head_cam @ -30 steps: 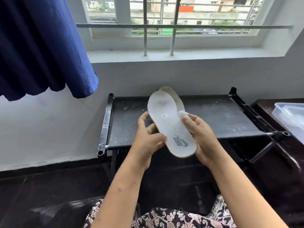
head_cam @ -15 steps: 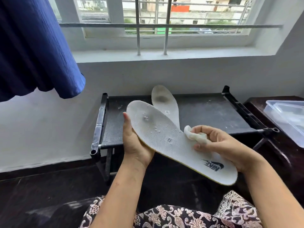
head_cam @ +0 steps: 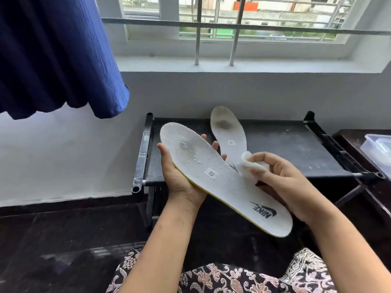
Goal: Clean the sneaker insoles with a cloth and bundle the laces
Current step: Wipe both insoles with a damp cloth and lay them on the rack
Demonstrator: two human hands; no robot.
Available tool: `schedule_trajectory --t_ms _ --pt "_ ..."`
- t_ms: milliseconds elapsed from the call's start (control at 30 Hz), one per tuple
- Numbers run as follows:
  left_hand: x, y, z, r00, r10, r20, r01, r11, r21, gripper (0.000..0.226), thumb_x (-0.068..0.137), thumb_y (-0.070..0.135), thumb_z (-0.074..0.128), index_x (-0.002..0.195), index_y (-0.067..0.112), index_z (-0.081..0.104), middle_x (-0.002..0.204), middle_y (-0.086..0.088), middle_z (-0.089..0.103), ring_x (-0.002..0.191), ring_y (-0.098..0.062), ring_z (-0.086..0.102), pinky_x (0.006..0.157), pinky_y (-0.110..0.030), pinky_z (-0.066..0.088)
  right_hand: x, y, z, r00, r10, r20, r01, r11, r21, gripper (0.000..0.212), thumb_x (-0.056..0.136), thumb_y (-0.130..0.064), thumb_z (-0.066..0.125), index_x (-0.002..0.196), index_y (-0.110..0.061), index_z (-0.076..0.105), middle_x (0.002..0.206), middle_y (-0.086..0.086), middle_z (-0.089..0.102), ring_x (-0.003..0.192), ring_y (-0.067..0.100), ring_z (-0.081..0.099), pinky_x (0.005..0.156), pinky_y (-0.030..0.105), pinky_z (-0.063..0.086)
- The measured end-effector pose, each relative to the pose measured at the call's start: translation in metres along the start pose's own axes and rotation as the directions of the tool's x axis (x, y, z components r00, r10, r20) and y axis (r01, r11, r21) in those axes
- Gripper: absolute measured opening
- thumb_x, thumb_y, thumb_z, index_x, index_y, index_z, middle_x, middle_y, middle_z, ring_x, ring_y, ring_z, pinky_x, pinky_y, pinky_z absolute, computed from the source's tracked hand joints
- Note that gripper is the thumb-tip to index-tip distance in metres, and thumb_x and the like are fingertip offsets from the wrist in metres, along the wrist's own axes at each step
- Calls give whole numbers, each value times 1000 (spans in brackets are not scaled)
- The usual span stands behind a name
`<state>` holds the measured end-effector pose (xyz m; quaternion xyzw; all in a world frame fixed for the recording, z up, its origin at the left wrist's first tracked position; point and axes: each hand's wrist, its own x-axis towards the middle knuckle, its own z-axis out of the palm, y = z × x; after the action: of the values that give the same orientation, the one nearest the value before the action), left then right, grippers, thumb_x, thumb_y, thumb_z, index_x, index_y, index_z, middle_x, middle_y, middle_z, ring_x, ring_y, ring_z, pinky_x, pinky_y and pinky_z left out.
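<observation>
A white insole [head_cam: 222, 178] is held in the air in front of the person, top face up. Its toe end points far-left and its heel end, with a dark printed logo, points near-right. A thin yellow edge shows along its near side, and small droplets or specks sit on the forefoot area.

The left hand [head_cam: 182, 180] cradles the forefoot half from below. The thumb lies along the left edge and the fingertips curl up past the far edge, so this hand grasps the insole. The right hand [head_cam: 283, 187] pinches a small wad of white cloth [head_cam: 250, 166] between thumb and fingers, and the wad touches the insole's top face near its middle, at the far edge.

A second insole [head_cam: 228, 132] lies flat on a black folding rack [head_cam: 296, 149] just beyond the hands. Its toe points to the far wall, and a grey smudge marks its forefoot. The held insole and the cloth cover its near end.

A blue curtain [head_cam: 53, 56] hangs at the far left. A barred window [head_cam: 197, 39] sits above the rack. At the right edge a clear plastic container [head_cam: 378, 149] rests on a dark table [head_cam: 355, 140]. A patterned garment [head_cam: 232, 278] shows at the near edge.
</observation>
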<state>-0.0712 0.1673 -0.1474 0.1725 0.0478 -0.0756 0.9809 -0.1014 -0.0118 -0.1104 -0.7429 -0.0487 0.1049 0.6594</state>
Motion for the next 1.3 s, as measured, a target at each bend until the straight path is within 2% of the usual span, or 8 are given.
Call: schedule_trajectory --t_ms 167,267,367,500,733,900,1033,1300 --pt "4 5 -3 997 81 -17 -82 995 -51 83 76 81 34 116 13 61 112 -5 63 111 -34 56 94 -62 41 6 -3 5 929 -240 -281 170 953 -251 7 96 -32 51 102 -30 53 87 22 64 76 28 61 77 41 55" --pt "5 2 -2 995 95 -33 -97 995 -36 83 75 82 32 112 14 64 111 -5 63 110 -34 57 93 -62 43 5 -10 17 911 -360 -202 215 832 -512 14 95 -31 52 108 -34 49 76 5 67 58 5 54 58 15 43" --pt "4 -1 0 993 110 -32 -111 993 -35 85 75 81 33 121 15 58 116 -4 60 109 -33 57 93 -62 41 3 -15 29 882 -443 -157 255 732 -631 19 94 -20 54 108 -31 57 95 -14 66 84 -2 58 67 5 38" --pt "4 -4 0 989 145 -31 -145 989 -17 80 76 79 34 115 14 57 112 -5 59 104 -33 57 86 -55 46 4 -24 20 756 -548 -358 348 800 -489 14 93 -19 55 101 -31 57 87 -13 64 74 5 59 67 18 47" --pt "4 -7 -1 995 93 -18 -93 996 -1 81 72 80 37 106 11 63 96 -3 66 101 -30 57 95 -56 41 0 -39 0 697 -353 -624 488 871 53 14 94 -14 58 90 -25 51 85 -8 63 83 7 63 74 21 53" --pt "3 -20 -2 998 65 11 -66 995 76 87 74 81 36 112 7 60 100 -12 62 103 -32 55 98 -54 39 8 -25 36 733 -480 -481 364 875 -319 6 88 -23 64 89 -27 60 76 -6 66 74 12 64 73 36 55" --pt "3 -23 -2 999 32 4 -32 994 109 94 73 83 33 123 6 51 111 -21 56 99 -35 57 101 -51 39 6 -5 83 907 -418 -52 311 748 -586 15 92 -30 58 100 -21 68 85 -13 67 83 -10 56 78 8 40" --pt "4 -16 -6 999 42 -7 -40 982 187 89 72 84 32 109 7 57 102 -19 58 90 -28 60 85 -38 49 13 -2 89 834 -551 -38 302 513 -804 32 78 -1 60 102 -20 71 76 1 70 80 26 60 69 38 55"
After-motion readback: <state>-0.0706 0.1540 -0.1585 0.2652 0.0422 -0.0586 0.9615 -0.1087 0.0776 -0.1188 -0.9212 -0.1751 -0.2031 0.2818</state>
